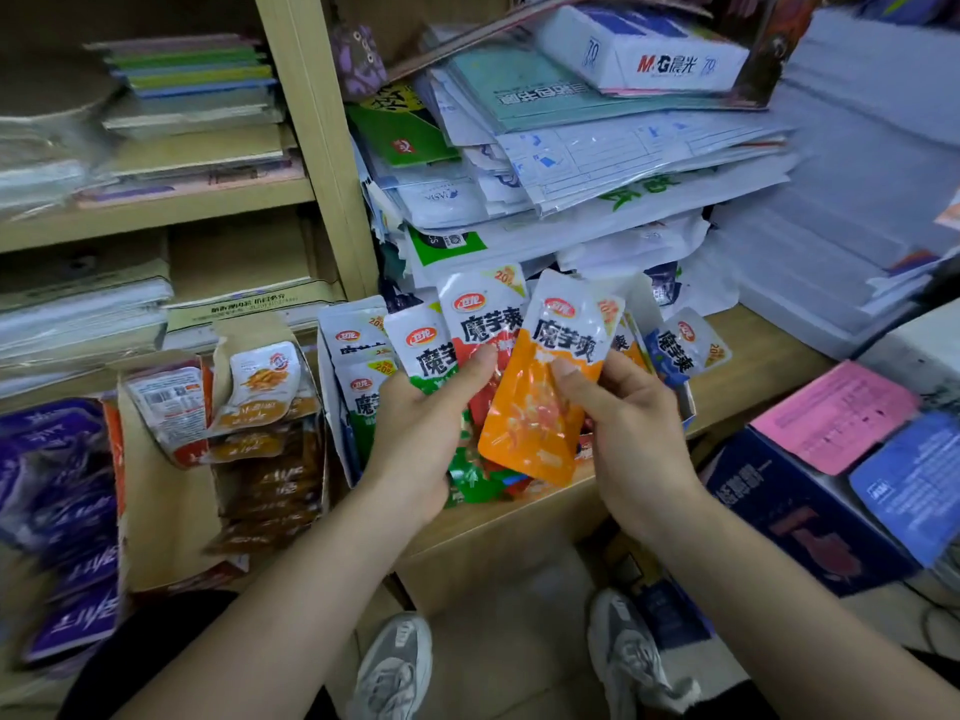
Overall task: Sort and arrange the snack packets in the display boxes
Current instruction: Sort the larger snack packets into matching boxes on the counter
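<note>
Sorting looks roughly halfway, judging by the layout. Far left edge of the bench point(769, 350): purple packets point(67, 511) in a row, blurred. Next to them is an open brown display box point(171, 522) with orange-brown packets point(265, 459) stacked inside and two more propped loose on top; this box seems mostly sorted. The white display box point(337, 407) at bench centre holds mixed flavours, with green-white packets standing at its left wall and a blue packet point(680, 350) at its right, so this one is left to do.

Left hand point(426, 433) grips a fan of packets, a green packet point(423, 350) and a red packet point(483, 314), with the thumb across the fronts. Right hand point(623, 433) pinches an orange packet point(545, 397), thumb on the front and fingers behind; it is held over the white box, overlapping the red one.

Right end of the bench: dark blue box point(779, 511) with pink and blue cards on top. Behind is a wooden shelf unit point(311, 148) with notebooks and a messy paper pile point(623, 163). Shoes on the floor below.
</note>
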